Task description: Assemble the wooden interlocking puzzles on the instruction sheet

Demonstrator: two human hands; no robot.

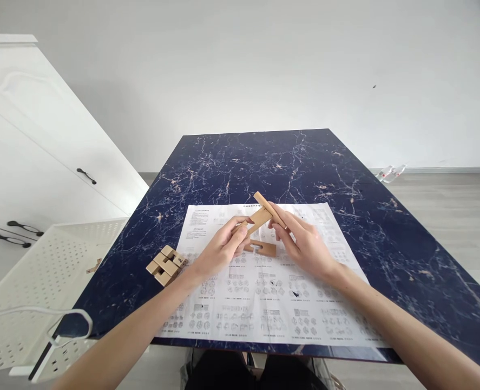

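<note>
My left hand (222,248) and my right hand (302,241) are raised a little above a printed instruction sheet (260,287) on a dark blue marble table (345,179). Both pinch wooden puzzle bars (261,214) that cross each other between my fingertips. My left fingers grip the wider bar's lower end; my right fingers hold the thin bar slanting up to the left. A notched wooden piece (261,248) lies flat on the sheet just below my hands. A partly assembled wooden block cluster (166,265) sits at the sheet's left edge, close to my left wrist.
A white perforated plastic basket (40,281) stands left of the table, with a small wooden piece (94,266) inside. A white cable (61,319) runs over its near corner. White cabinet doors (40,162) stand at the far left. A clear object (390,173) lies on the floor by the wall.
</note>
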